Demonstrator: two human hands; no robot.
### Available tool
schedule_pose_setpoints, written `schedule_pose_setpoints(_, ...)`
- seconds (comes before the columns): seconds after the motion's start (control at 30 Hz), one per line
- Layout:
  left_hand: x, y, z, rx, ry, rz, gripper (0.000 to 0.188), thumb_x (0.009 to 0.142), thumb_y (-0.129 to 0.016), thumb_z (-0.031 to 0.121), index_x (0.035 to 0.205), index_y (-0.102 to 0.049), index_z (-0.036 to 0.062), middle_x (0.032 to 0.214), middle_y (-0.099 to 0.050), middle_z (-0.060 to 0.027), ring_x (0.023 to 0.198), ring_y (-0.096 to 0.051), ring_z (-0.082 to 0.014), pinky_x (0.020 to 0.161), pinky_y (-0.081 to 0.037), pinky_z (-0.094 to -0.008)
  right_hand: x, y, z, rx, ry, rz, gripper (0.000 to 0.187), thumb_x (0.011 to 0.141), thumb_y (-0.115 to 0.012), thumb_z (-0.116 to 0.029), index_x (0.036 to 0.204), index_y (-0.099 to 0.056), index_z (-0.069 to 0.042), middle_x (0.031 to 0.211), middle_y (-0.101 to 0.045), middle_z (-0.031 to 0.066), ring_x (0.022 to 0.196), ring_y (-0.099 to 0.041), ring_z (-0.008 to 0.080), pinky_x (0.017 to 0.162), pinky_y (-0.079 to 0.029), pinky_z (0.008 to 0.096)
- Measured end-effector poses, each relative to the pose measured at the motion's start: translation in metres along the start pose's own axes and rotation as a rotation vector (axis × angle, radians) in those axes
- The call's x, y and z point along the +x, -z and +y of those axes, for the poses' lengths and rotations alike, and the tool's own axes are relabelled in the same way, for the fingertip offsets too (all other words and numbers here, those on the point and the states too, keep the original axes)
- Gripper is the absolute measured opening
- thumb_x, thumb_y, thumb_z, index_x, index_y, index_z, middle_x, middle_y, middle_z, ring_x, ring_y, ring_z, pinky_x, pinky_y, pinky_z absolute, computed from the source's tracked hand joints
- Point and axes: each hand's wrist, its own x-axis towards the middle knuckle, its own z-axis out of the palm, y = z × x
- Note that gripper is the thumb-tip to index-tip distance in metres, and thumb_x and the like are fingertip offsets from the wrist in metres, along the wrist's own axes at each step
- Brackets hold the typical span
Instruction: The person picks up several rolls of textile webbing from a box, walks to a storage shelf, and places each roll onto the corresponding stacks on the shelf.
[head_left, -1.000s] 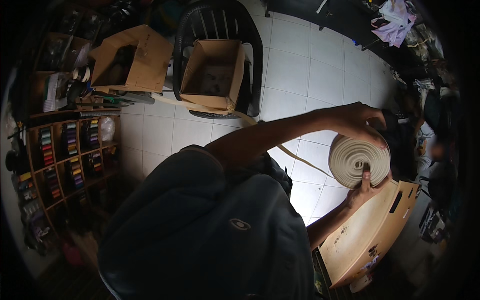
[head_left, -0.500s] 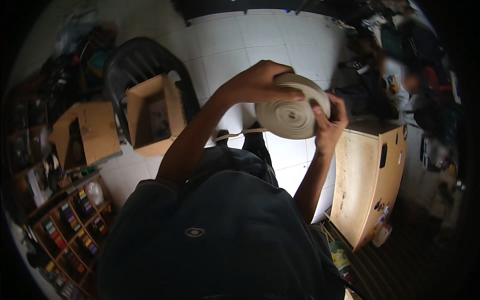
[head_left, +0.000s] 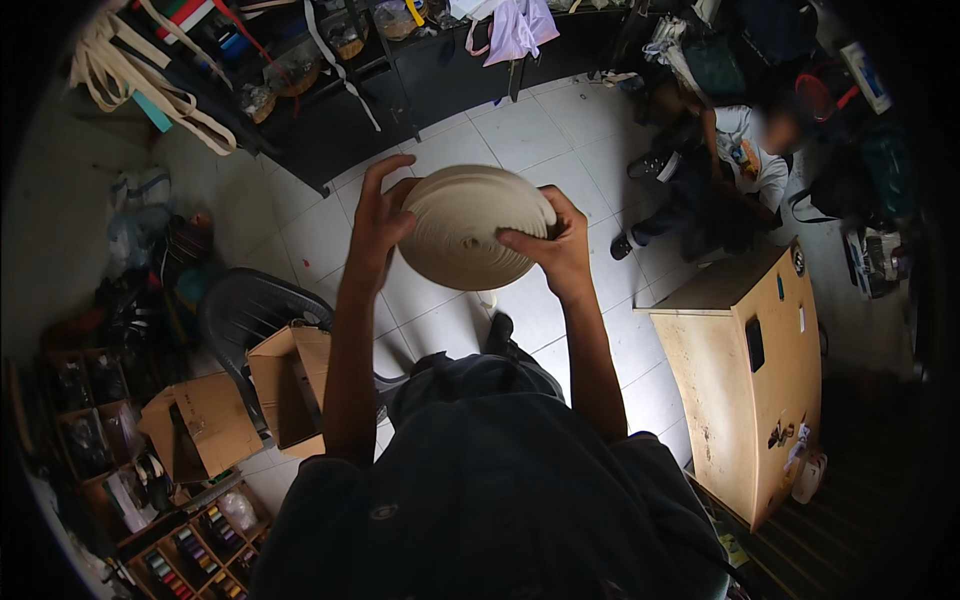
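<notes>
— White floor tiles (head_left: 560,130) fill the middle of the room, and clutter rings them. What sits along the top?

— At twelve o'clock a dark shelving unit (head_left: 400,70) runs along the wall, with cream webbing straps (head_left: 150,90) draped at ten o'clock and a pale pink cloth bag (head_left: 515,25) hanging just right of twelve.

— And the hands?

— Both are raised in front of the dark-shirted torso (head_left: 480,500). Between them is a large flat cream-coloured roll of woven tape (head_left: 475,228), a little above the centre of the view, its coiled face turned toward the camera. The left hand (head_left: 378,225) grips the roll's nine o'clock edge, fingers spread wide and curled around the rim. The right hand (head_left: 555,248) clasps the three o'clock edge, thumb pressed on the front face, fingers wrapped behind.

— So neither hand is loose?

— No, both are closed on the roll, holding it clear of everything below.

— What lies around?

— At three to four o'clock stands a light brown wooden cabinet (head_left: 745,380). At two o'clock another person in a white shirt (head_left: 740,160) sits on the floor. At eight o'clock an open brown cardboard box (head_left: 290,385) rests on a dark plastic chair (head_left: 240,310), with a second flattened cardboard box (head_left: 205,425) just beside it. Low wooden shelves with coloured spools (head_left: 190,550) occupy seven o'clock.
</notes>
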Motion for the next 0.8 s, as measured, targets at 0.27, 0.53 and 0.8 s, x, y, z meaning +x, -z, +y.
schedule_pose_setpoints(0.27, 0.082, -0.017, 0.017, 0.646, 0.101, -0.194, 0.037, 0.073, -0.072, 0.014, 0.106, -0.060, 0.0024, 0.096, -0.064, -0.0090, 0.088, -0.062, -0.0172, 0.080, -0.048, -0.0311, 0.081, 0.053, 0.011, -0.138, -0.090, -0.101, 0.043, 0.096, -0.047, -0.034, 0.072, -0.058, 0.000, 0.067, -0.060, 0.0060, 0.061, -0.054, 0.0079, 0.057, -0.042, 0.0228)
schedule_pose_setpoints(0.53, 0.151, 0.001, 0.010, 0.631, -0.030, -0.092, 0.037, 0.074, -0.070, 0.007, 0.109, -0.058, 0.0018, 0.098, -0.064, -0.0101, 0.090, -0.062, -0.0190, 0.082, -0.048, -0.0308, 0.167, 0.054, 0.000, -0.216, -0.162, 0.000, 0.046, 0.095, -0.050, -0.031, 0.062, -0.059, 0.000, 0.052, -0.051, 0.0029, 0.048, -0.047, 0.0085, 0.049, -0.038, 0.0239)
schedule_pose_setpoints(0.8, 0.246, 0.041, -0.008, 0.466, -0.227, 0.099, 0.034, 0.079, -0.065, 0.004, 0.111, -0.055, -0.0008, 0.102, -0.062, -0.0094, 0.093, -0.059, -0.0175, 0.083, -0.046, -0.0294, 0.260, 0.039, 0.009, 0.025, 0.072, 0.077, 0.024, 0.095, -0.050, -0.019, 0.079, -0.055, -0.002, 0.082, -0.052, 0.0008, 0.079, -0.045, 0.0069, 0.075, -0.036, 0.0225)
